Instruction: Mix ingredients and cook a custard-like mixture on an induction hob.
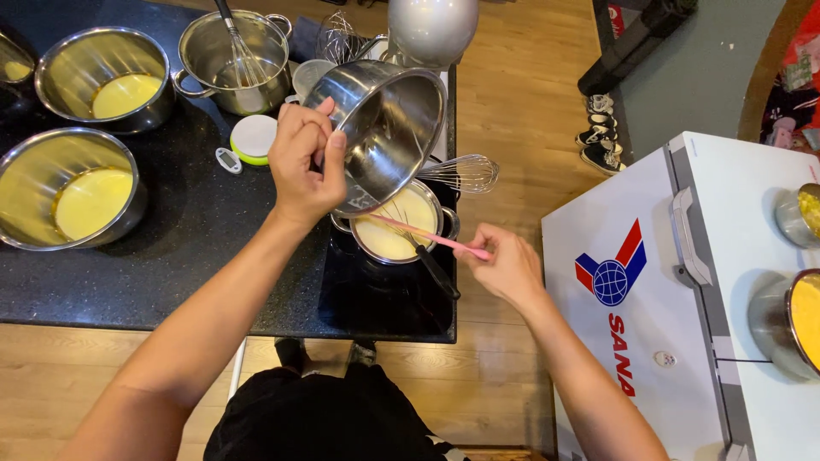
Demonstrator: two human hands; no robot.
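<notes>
My left hand (303, 162) grips the rim of a shiny steel bowl (389, 128) and holds it tipped on its side above a small steel pot (401, 226) of pale yellow batter. My right hand (508, 265) holds the handle of a pink spatula (427, 233), whose far end reaches in under the tilted bowl, over the pot. The pot has a black handle pointing toward me and sits on the black counter (213, 256).
Two steel bowls (73, 188) (107, 77) of yellow batter stand at the left. A steel pot with a whisk (239, 55) stands behind, a loose whisk (461, 173) beside the small pot. A white chest freezer (666, 282) at the right carries more bowls. Wooden floor lies between.
</notes>
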